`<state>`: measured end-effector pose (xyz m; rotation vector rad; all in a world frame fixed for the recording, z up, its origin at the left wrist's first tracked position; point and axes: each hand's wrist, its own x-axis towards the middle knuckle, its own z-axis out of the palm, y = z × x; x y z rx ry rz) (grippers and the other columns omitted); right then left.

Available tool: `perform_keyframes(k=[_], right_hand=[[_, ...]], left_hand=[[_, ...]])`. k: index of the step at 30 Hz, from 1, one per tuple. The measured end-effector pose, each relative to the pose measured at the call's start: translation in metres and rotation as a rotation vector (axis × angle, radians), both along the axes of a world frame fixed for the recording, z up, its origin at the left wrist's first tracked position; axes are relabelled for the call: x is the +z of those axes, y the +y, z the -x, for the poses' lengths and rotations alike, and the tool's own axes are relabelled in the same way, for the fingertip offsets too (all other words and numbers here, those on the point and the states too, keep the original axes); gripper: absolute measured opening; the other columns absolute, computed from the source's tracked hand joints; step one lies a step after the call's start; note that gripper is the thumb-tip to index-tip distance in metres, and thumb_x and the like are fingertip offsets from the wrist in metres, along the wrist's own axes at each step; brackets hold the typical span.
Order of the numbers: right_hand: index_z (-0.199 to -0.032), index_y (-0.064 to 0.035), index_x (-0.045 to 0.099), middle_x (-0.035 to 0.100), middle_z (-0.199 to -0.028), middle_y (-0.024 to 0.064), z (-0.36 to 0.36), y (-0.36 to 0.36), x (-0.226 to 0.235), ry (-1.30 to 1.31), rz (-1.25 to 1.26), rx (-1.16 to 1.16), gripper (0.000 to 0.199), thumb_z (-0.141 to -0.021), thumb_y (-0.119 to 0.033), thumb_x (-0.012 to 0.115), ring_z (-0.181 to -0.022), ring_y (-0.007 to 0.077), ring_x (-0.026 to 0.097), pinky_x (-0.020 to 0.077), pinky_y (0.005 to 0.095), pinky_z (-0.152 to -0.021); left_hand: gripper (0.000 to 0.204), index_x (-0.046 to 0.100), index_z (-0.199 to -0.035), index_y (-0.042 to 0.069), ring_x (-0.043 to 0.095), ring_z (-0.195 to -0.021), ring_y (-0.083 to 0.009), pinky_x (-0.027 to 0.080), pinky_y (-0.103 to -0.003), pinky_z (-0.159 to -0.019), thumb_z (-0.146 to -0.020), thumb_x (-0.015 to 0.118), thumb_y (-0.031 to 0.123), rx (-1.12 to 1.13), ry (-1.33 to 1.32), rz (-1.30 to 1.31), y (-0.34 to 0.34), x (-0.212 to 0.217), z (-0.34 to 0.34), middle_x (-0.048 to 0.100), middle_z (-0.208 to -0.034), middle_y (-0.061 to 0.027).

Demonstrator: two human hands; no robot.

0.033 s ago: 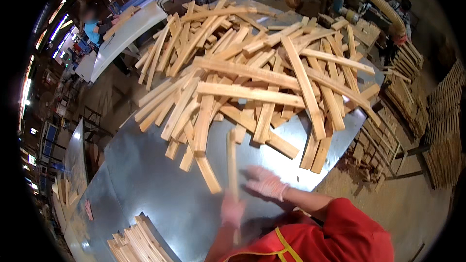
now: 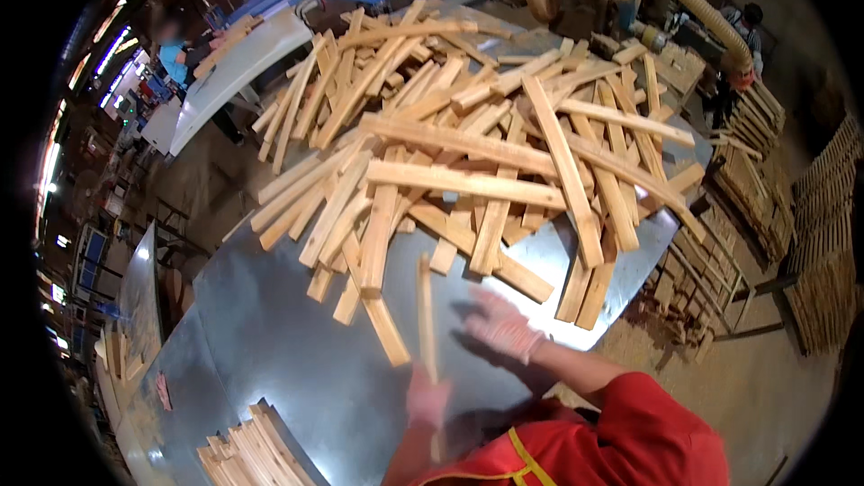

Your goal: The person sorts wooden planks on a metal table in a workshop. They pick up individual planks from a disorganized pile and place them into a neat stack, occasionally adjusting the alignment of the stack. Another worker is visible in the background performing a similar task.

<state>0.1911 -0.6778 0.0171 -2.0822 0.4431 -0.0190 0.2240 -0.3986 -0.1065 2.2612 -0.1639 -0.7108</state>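
Slat (image 2: 425, 319) upright in my left hand (image 2: 427, 399), gripped low, at 6 o'clock | right hand (image 2: 500, 326) spread wide over surface (image 2: 270, 333) | sorted stack (image 2: 247, 454) small at 7 o'clock | heap (image 2: 468, 144) at 12 o'clock largely unsorted

Bare grey sheet-metal bench (image 2: 270, 342) lies open at the near left, between the big loose heap of pale wooden slats (image 2: 468, 144) filling the far half and the neat stack of slats (image 2: 247, 454) at the near edge. One thin upright slat (image 2: 425, 319) stands in the near middle, just beside stray slats.
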Motion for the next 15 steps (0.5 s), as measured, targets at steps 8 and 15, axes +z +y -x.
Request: perform_keyframes(k=[8, 15], right_hand=[[-0.143, -0.0002, 0.049, 0.062, -0.132, 0.0264, -0.003, -0.218, -0.041, 0.091, 0.443, -0.885, 0.075, -0.081, -0.032, 0.076, -0.123, 0.0449, 0.060, 0.0495, 0.0504, -0.105], [-0.161, -0.0005, 0.033, 0.065, -0.136, 0.0270, 0.013, 0.010, -0.051, -0.062, 0.041, -0.483, 0.096, -0.082, -0.033, 0.078, -0.121, 0.0374, 0.066, 0.0517, 0.0413, -0.105]], left_hand=[[0.043, 0.061, -0.122, 0.010, 0.072, -0.093, -0.0298, 0.058, -0.044, -0.084, -0.084, 0.076, 0.024, -0.070, -0.032, -0.250, 0.035, 0.035, 0.001, 0.072, -0.094, -0.0088], [0.066, 0.045, -0.158, 0.011, 0.068, -0.105, -0.0283, 0.057, -0.041, -0.089, -0.098, 0.069, 0.023, 0.042, 0.046, 0.326, 0.143, 0.010, 0.052, 0.067, -0.130, -0.0165]])
